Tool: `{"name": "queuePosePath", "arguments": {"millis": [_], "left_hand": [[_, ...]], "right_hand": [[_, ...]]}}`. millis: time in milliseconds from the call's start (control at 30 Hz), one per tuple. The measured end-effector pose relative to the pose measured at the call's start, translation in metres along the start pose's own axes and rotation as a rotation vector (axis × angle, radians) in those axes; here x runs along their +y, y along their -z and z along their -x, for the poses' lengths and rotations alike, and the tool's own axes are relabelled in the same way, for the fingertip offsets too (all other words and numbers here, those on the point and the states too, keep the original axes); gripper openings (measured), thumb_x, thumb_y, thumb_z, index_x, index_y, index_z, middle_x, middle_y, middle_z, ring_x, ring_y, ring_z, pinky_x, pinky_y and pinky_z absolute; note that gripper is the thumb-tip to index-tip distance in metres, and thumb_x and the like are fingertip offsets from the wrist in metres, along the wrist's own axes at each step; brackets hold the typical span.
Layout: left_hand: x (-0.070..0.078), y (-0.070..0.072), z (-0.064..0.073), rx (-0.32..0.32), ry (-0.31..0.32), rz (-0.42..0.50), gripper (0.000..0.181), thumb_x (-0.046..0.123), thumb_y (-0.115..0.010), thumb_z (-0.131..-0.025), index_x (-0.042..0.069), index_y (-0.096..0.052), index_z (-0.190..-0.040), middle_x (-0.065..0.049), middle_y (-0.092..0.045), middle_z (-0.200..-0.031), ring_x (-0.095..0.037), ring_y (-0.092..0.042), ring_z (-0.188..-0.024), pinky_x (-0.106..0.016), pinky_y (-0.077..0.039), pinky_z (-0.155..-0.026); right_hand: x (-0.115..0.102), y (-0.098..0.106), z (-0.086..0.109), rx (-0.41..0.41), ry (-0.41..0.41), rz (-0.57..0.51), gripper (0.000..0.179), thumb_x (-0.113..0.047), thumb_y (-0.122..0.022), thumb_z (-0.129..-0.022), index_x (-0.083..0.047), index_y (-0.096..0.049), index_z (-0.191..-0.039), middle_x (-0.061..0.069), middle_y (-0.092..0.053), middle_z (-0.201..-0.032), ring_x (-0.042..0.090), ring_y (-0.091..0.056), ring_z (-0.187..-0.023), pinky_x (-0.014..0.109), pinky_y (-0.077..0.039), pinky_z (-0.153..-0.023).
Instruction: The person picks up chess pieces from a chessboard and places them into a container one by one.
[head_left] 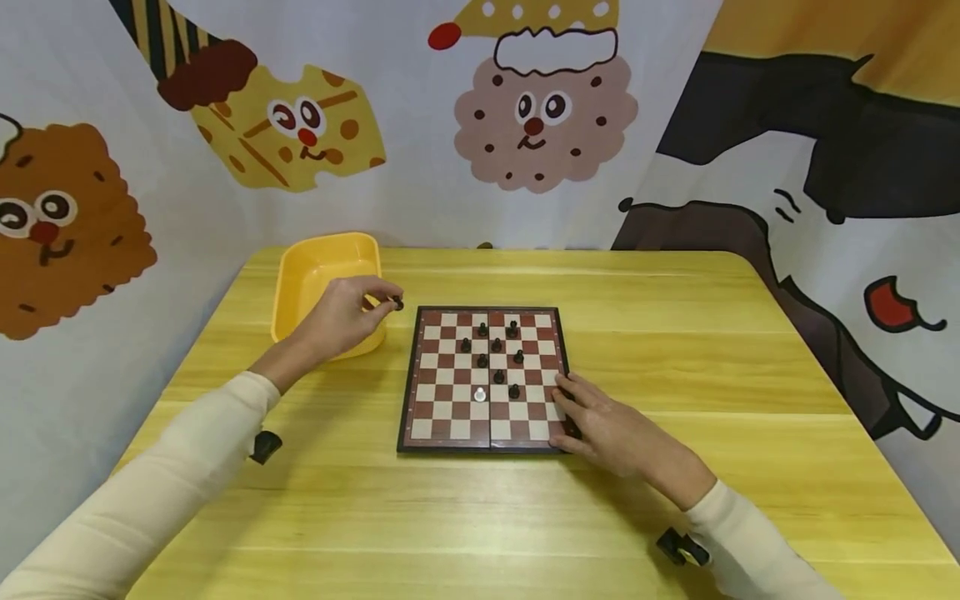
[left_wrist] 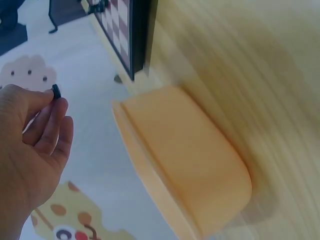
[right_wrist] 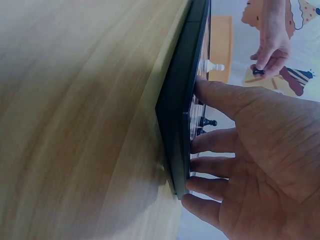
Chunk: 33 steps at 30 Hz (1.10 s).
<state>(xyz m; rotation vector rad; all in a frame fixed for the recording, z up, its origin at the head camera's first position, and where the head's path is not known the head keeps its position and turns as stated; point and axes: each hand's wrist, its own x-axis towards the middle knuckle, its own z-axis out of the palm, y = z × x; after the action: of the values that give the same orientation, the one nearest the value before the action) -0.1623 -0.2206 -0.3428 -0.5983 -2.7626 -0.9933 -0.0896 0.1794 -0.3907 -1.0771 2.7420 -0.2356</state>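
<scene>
Between thumb and fingertips, my left hand (head_left: pixel 341 317) pinches a small black chess piece (head_left: pixel 397 303), raised near the right side of the yellow bin. In the left wrist view the same dark piece (left_wrist: pixel 56 91) sticks out past the fingertips; its exact kind is hidden. To the right lies a red-and-white chessboard (head_left: pixel 444 402) with a dark frame. Several black chess pieces stand on it, among them a pawn (head_left: pixel 513 390), and one white pawn (head_left: pixel 480 395) stands nearer the front. My right hand (head_left: pixel 611 423) rests with extended fingers on the board's right edge (right_wrist: pixel 182 120).
The yellow plastic bin (head_left: pixel 288 287) stands at the table's back left, partly behind my left hand. A wooden table (head_left: pixel 675 333) carries everything. Behind it hangs a white curtain (head_left: pixel 420 125) printed with cartoon biscuits and cheese.
</scene>
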Motion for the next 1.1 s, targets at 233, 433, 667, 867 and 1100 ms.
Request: {"name": "queuePosePath", "arguments": {"millis": [233, 433, 667, 867, 1100], "left_hand": [[-0.020, 0.025, 0.002, 0.068, 0.111, -0.021, 0.022, 0.002, -0.064, -0.100, -0.003, -0.070, -0.120, -0.018, -0.071, -0.113, -0.030, -0.068, -0.095, -0.047, -0.057, -0.080], [-0.035, 0.036, 0.006, 0.127, 0.139, -0.037, 0.021, 0.002, -0.065, -0.099, -0.004, -0.070, -0.118, -0.019, -0.071, -0.108, -0.033, -0.068, -0.095, -0.050, -0.057, -0.080], [-0.045, 0.030, 0.012, 0.068, 0.164, -0.038, 0.021, 0.001, -0.063, -0.099, -0.006, -0.069, -0.117, -0.021, -0.071, -0.107, -0.036, -0.069, -0.094, -0.049, -0.058, -0.078], [-0.048, 0.028, 0.014, 0.039, 0.225, -0.029, 0.022, 0.002, -0.063, -0.100, -0.004, -0.068, -0.121, -0.022, -0.070, -0.110, -0.036, -0.071, -0.089, -0.040, -0.059, -0.065], [-0.043, 0.025, 0.018, 0.037, 0.236, -0.051, 0.025, 0.011, -0.062, -0.102, 0.002, -0.066, -0.125, -0.022, -0.063, -0.121, -0.035, -0.069, -0.088, -0.038, -0.054, -0.058]], "right_hand": [[0.000, 0.001, -0.002, 0.004, 0.000, 0.016, 0.070, -0.044, -0.061, -0.102, 0.009, -0.047, -0.146, 0.028, -0.031, -0.158, 0.044, -0.028, -0.145, 0.055, -0.041, -0.105], [0.001, 0.000, -0.002, 0.019, -0.008, -0.002, 0.071, -0.045, -0.061, -0.102, 0.009, -0.047, -0.147, 0.027, -0.029, -0.159, 0.044, -0.027, -0.146, 0.054, -0.040, -0.106], [0.002, -0.006, 0.000, 0.006, -0.018, -0.023, 0.071, -0.045, -0.060, -0.103, 0.008, -0.044, -0.148, 0.025, -0.026, -0.161, 0.043, -0.024, -0.148, 0.053, -0.040, -0.106], [0.001, -0.008, 0.001, 0.020, -0.015, -0.024, 0.071, -0.045, -0.060, -0.103, 0.008, -0.045, -0.148, 0.025, -0.027, -0.161, 0.042, -0.025, -0.147, 0.053, -0.039, -0.108], [0.002, -0.008, 0.003, 0.028, -0.012, -0.021, 0.071, -0.045, -0.059, -0.103, 0.009, -0.046, -0.147, 0.026, -0.028, -0.160, 0.043, -0.026, -0.146, 0.052, -0.040, -0.106]]}}
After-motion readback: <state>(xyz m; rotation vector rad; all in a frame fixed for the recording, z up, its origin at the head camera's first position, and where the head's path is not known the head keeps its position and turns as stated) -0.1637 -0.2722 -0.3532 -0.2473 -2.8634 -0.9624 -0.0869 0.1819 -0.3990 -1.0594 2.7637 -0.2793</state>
